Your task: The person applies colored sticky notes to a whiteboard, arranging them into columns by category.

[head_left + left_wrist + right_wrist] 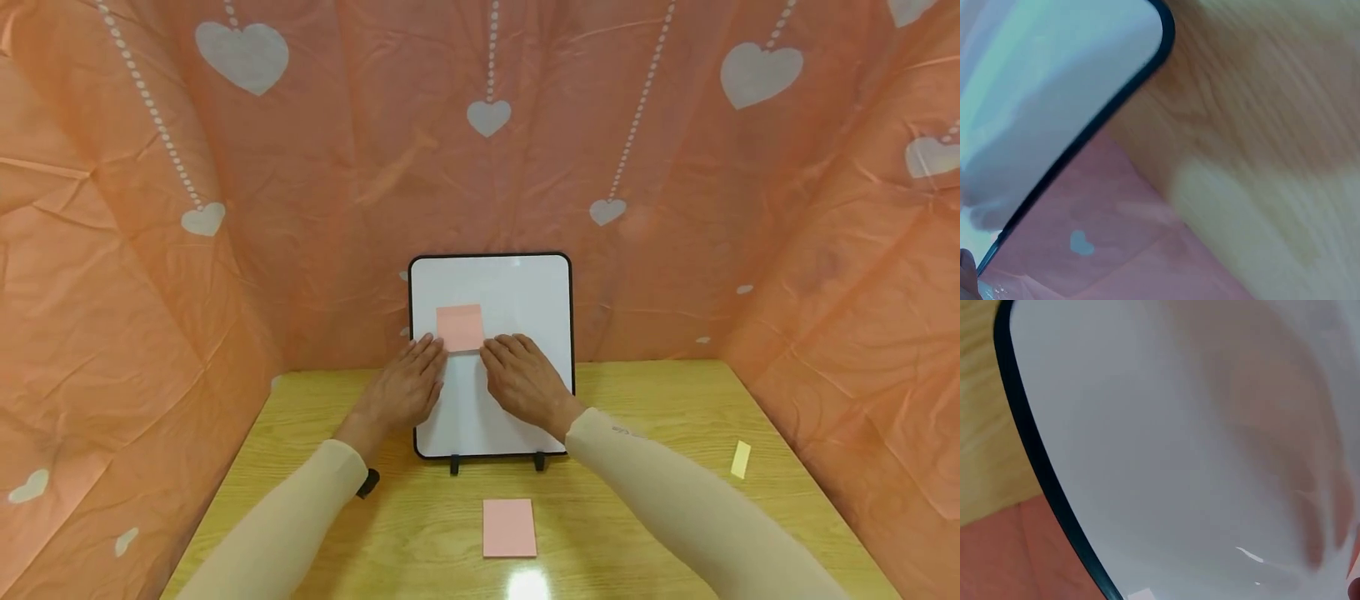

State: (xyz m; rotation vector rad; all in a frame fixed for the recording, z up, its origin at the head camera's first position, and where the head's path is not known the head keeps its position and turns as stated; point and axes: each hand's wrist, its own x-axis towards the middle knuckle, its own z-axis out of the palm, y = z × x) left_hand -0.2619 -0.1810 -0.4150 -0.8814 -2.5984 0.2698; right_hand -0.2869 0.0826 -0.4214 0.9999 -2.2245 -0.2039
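Note:
A pink sticky note (pixel 460 327) sits on the upper left of a black-framed whiteboard (pixel 525 287), its lower edge slightly raised. My left hand (pixel 408 383) lies over the board's left side, fingers extended, fingertips at the note's lower left corner. From the other side my right hand (pixel 525 379) reaches to the lower right corner, its fingers together and nearly straight, the thumb hidden. In the left wrist view only a fingertip (pixel 967 272) shows, at the board's edge. The right wrist view has the board's glossy surface (pixel 1135 456) with the hand's reflection in it.
Two small black feet (pixel 539 462) hold the board upright on the wooden table (pixel 637 533). A pink sticky-note pad (pixel 509 528) lies in front of it. Farther right is a small yellow strip (pixel 740 459). Orange cloth with white hearts (pixel 487 118) hangs behind and at both sides.

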